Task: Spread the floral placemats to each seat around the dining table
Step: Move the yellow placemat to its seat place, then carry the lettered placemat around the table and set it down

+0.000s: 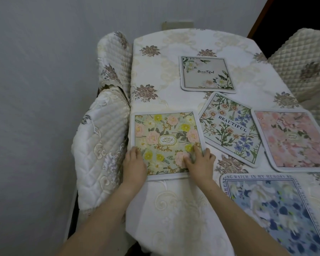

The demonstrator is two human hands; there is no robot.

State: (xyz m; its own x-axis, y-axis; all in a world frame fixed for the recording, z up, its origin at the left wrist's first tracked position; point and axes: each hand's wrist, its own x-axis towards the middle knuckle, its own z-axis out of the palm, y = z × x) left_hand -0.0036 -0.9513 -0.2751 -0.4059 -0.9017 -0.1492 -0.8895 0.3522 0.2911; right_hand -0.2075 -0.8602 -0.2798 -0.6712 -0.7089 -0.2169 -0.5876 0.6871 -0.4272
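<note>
Hands (135,167) on "GARDEN" placemat (166,143)

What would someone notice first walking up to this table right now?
Both hands, left hand and right hand, press flat on the yellow-and-pink GARDEN placemat at the table's left edge. Four more floral mats spread to its right, the daisy BEAUTIFUL placemat lying askew in the middle.

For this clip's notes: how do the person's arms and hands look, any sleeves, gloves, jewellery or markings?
Both forearms are bare as far as the frame shows, with no sleeve in view. The left hand and right hand wear no gloves. No watch, bracelet or ring shows on either wrist or on the visible fingers, and no markings can be made out. Nails look short and unpainted, though the picture is soft.
</note>
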